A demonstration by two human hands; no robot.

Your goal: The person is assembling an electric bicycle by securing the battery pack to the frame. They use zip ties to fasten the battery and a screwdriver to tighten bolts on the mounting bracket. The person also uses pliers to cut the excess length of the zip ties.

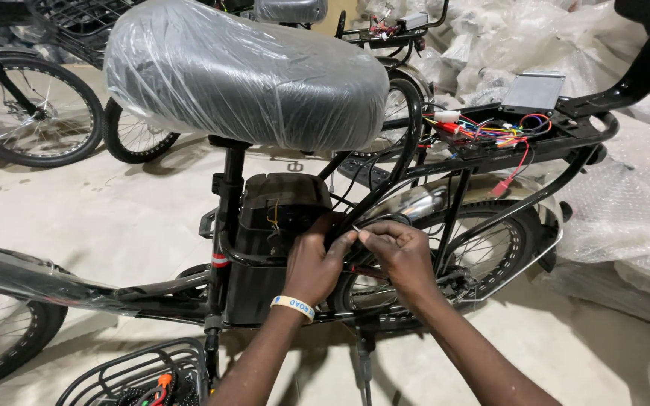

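Under the plastic-wrapped saddle (246,75), the left hand (316,265) and right hand (400,256) pinch narrowly a thin pale tie or wire (356,232) at the black cables (385,192) beside the battery box (272,225), seemingly fastening them; next needs steady pulling.

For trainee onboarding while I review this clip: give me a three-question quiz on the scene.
1. True or false: the saddle is wrapped in clear plastic.
2. Where do both hands work? A) front basket B) black cables beside the battery box C) rear wheel
3. Which wrist wears a pale band?

Key: 1 true. 2 B: the left hand and right hand meet there, fingers pinching something thin. 3 left.
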